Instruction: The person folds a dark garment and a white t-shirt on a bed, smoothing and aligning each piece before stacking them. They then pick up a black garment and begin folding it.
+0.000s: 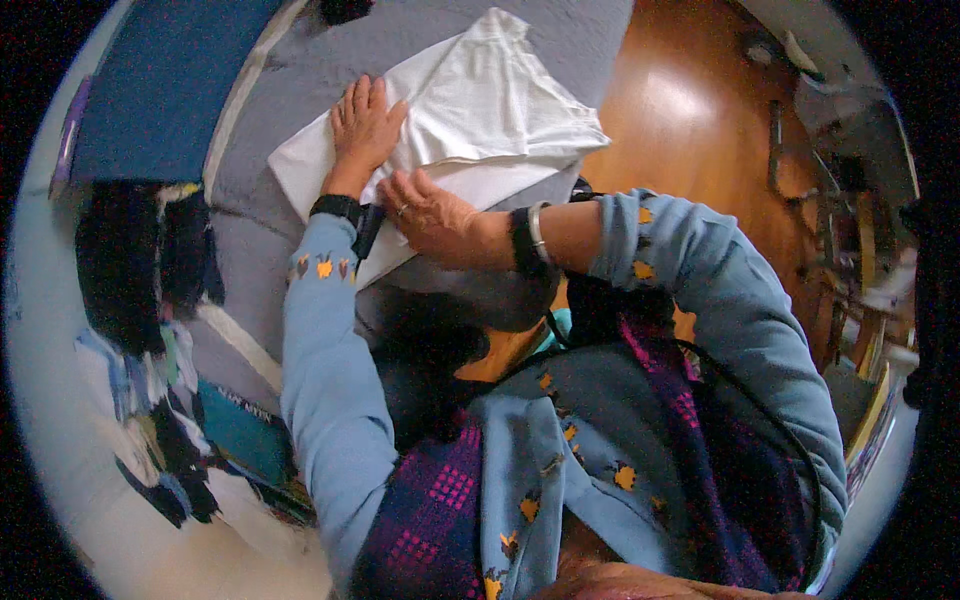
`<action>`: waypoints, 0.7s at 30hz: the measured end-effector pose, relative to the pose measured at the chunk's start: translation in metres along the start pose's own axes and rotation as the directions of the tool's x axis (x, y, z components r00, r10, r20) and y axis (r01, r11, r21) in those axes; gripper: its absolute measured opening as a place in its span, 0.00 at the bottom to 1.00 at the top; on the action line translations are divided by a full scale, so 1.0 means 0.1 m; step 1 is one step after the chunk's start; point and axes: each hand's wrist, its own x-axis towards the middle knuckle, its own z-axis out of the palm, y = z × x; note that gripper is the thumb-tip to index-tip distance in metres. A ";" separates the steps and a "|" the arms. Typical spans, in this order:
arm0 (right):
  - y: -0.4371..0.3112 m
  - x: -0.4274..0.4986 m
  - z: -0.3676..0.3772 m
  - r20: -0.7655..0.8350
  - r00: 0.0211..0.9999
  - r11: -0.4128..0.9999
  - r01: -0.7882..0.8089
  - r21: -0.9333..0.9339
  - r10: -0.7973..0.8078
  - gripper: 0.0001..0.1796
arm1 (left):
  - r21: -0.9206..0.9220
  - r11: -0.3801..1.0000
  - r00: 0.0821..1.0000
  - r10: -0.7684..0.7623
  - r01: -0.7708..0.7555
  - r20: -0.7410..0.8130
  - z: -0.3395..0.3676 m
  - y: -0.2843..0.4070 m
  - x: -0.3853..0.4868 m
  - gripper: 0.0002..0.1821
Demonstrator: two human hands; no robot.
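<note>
A white cloth garment (480, 97) lies partly folded over itself on a grey fabric surface (247, 262). My left hand (366, 127) rests flat on its left part, fingers spread and pointing away from me. Closer to me, my right hand (435, 214) lies across the near part of the cloth, palm down, its fingertips close to my left wrist. A fold edge runs to the right between the upper layer and the layer under it. Neither hand grips the cloth. What lies beneath the palms is hidden.
A wooden floor (675, 127) stretches to the right of the grey surface. Dark folded clothes (120, 262) sit at the left, with a blue panel (165, 90) beyond them. Shelves with assorted items (870, 315) stand far right. A black cable (780, 420) runs along my right arm.
</note>
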 end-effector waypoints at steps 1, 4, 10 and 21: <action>0.00 0.00 0.04 -0.012 1.000 1.000 -0.013 0.016 0.013 0.32 | -0.092 0.996 1.000 0.022 -0.021 0.020 0.01 0.02 0.05 0.29; 0.00 0.01 0.11 -0.039 0.999 0.999 -0.022 0.032 0.023 0.32 | -0.422 0.906 0.969 0.132 -0.033 0.208 -0.11 -0.02 0.19 0.29; 0.22 -0.13 -0.07 -0.124 0.992 0.969 0.035 0.246 -0.004 0.25 | -0.520 0.851 0.988 0.134 -0.071 0.084 -0.52 0.33 0.22 0.27; 1.83 -1.58 -0.04 0.012 0.950 0.212 -0.082 0.974 0.312 0.18 | -0.445 0.895 0.975 0.120 -0.025 0.186 -0.35 1.15 0.55 0.31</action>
